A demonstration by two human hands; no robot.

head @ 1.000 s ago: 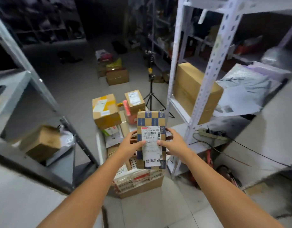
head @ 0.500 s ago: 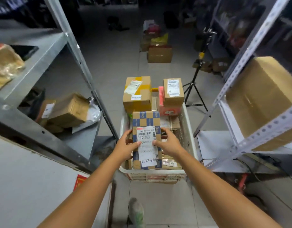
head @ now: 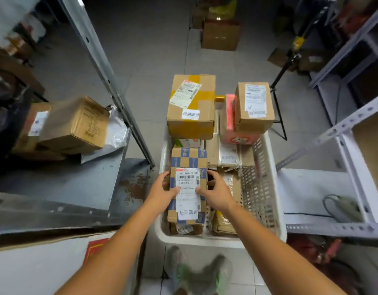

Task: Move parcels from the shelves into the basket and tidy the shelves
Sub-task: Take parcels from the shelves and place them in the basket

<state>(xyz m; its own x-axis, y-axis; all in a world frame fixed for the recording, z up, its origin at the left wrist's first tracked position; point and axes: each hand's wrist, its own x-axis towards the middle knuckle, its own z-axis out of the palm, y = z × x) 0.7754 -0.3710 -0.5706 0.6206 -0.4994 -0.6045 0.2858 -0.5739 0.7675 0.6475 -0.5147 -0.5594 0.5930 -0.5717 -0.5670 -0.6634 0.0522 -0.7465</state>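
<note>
A blue-and-tan checkered parcel [head: 189,160] with a white shipping label sits low in the near left part of the white plastic basket [head: 260,186]. My left hand [head: 162,191] grips its left edge and my right hand [head: 214,191] grips its right edge. Several other parcels fill the basket. At its far end a large brown box with yellow tape [head: 191,106] and a smaller brown box [head: 255,107] on a pink parcel [head: 229,122] are stacked high.
The grey metal shelf [head: 81,184] on my left holds brown boxes [head: 75,124] and a clear bag. A white shelf [head: 311,188] on my right carries a coiled cable. A tripod [head: 290,62] and more boxes [head: 221,35] stand on the floor beyond the basket.
I turned from the right shelf toward the basket and brought the checkered parcel down into its near left part, both hands still on it.
</note>
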